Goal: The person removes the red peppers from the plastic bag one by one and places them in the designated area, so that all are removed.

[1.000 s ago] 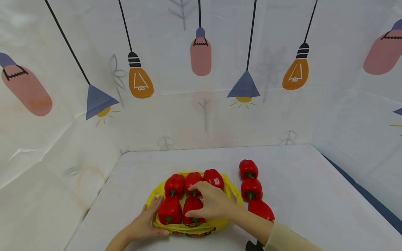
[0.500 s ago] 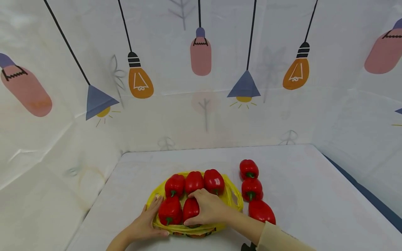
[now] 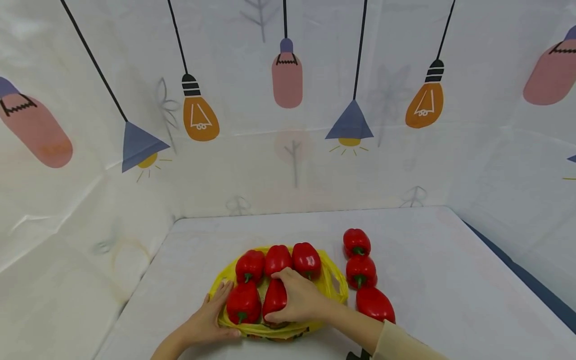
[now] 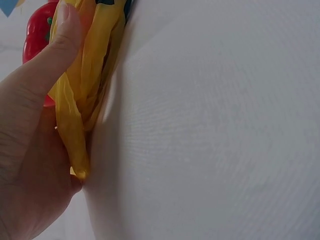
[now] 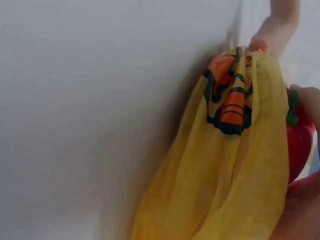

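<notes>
A yellow plastic bag [image 3: 335, 280] lies on the white table with its mouth spread, and several red bell peppers sit in it. My right hand [image 3: 299, 297] grips the front right bell pepper [image 3: 273, 300] from its right side, fingers behind and thumb in front. In the right wrist view this pepper [image 5: 299, 150] shows a green stem next to the thumb. My left hand [image 3: 210, 317] holds the bag's left side, its thumb along the front; in the left wrist view the bag [image 4: 75, 135] runs between thumb and palm. The front left bell pepper [image 3: 243, 303] is beside my left fingertips.
Right of the bag, three more bell peppers [image 3: 361, 271] stand in a row from back to front, the nearest one [image 3: 375, 304] just behind my right forearm. A small black thing [image 3: 357, 355] shows at the bottom edge. A printed sheet [image 3: 288, 150] hangs behind the table.
My right hand has come down from over the peppers and closed on the front right one, which now leans slightly. My left hand keeps its place on the bag.
</notes>
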Demonstrator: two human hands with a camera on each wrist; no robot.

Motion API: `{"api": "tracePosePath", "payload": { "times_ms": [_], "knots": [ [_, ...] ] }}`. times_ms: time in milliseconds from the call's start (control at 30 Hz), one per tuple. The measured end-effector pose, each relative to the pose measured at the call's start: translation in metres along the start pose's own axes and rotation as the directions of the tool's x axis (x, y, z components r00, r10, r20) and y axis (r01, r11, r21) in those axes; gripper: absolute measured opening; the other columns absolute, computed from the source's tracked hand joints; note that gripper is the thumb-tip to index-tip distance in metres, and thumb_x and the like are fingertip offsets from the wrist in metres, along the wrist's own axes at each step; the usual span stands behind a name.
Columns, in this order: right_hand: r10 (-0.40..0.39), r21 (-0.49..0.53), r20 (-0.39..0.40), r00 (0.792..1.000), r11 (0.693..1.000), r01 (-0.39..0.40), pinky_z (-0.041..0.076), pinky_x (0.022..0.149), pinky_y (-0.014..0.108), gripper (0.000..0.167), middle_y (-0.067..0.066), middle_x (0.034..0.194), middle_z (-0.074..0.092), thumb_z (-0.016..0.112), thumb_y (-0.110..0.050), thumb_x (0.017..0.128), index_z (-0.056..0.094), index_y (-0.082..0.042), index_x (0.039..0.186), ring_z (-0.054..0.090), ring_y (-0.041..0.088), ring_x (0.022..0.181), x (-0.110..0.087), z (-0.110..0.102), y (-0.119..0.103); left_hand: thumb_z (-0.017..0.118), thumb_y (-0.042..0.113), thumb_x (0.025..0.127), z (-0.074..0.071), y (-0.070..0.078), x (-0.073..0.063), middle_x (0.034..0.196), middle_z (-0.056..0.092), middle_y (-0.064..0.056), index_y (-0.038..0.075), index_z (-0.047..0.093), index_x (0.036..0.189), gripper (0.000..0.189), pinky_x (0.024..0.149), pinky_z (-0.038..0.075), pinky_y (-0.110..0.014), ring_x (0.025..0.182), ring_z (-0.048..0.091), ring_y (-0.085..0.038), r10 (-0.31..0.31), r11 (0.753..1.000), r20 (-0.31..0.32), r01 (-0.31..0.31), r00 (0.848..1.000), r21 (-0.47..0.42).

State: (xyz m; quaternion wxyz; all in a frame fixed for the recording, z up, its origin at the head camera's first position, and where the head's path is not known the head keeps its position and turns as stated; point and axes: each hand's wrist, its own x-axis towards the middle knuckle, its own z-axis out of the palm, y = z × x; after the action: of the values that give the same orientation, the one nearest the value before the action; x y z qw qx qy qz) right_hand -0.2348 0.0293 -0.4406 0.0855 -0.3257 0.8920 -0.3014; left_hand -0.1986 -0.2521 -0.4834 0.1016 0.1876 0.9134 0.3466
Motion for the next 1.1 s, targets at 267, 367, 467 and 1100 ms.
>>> {"api": "tracePosePath", "payload": {
  "times_ms": [267,367,467,1100],
  "knots": [
    [-0.050,0.040,-0.086,0.995,0.998,0.053,0.053,0.081,0.027,0.080,-0.006,0.123,0.047,0.080,-0.048,0.070,0.045,-0.012,0.133,0.049,0.010,0.110,-0.015,-0.018,-0.003,0.082,0.045,0.072,-0.005,-0.002,-0.001,0.155,0.013,-0.027,-0.008,0.014,0.150,0.116,0.105,-0.002,-0.071,0.142,0.005,-0.046,-0.022,1.000,-0.031,0.023,0.999,0.012],
    [-0.069,0.037,-0.118,0.991,0.997,0.074,0.053,0.079,0.026,0.081,-0.006,0.124,0.046,0.081,-0.046,0.069,0.044,-0.013,0.133,0.049,0.011,0.111,-0.020,-0.024,-0.004,0.083,0.043,0.072,-0.006,-0.002,-0.002,0.154,0.015,-0.029,-0.010,0.015,0.149,0.115,0.104,0.000,-0.073,0.141,0.006,-0.048,0.005,1.000,-0.045,-0.004,0.999,0.030],
    [-0.089,0.031,-0.152,0.984,0.995,0.095,0.053,0.078,0.026,0.082,-0.006,0.126,0.046,0.082,-0.045,0.068,0.042,-0.015,0.133,0.048,0.013,0.112,-0.025,-0.029,-0.005,0.083,0.043,0.071,-0.006,-0.001,-0.003,0.153,0.017,-0.030,-0.012,0.016,0.148,0.115,0.104,0.001,-0.073,0.141,0.007,-0.049,0.018,0.999,-0.060,-0.015,0.998,0.046],
    [-0.176,0.075,-0.287,0.942,0.976,0.205,0.053,0.078,0.025,0.087,-0.010,0.131,0.045,0.087,-0.038,0.065,0.038,-0.022,0.135,0.044,0.009,0.117,-0.053,-0.060,-0.004,0.084,0.042,0.070,-0.005,-0.001,-0.005,0.151,0.015,-0.033,-0.013,0.014,0.147,0.118,0.107,0.004,-0.068,0.141,0.005,-0.048,-0.015,0.998,-0.075,0.020,0.997,0.058]
  ]
}}
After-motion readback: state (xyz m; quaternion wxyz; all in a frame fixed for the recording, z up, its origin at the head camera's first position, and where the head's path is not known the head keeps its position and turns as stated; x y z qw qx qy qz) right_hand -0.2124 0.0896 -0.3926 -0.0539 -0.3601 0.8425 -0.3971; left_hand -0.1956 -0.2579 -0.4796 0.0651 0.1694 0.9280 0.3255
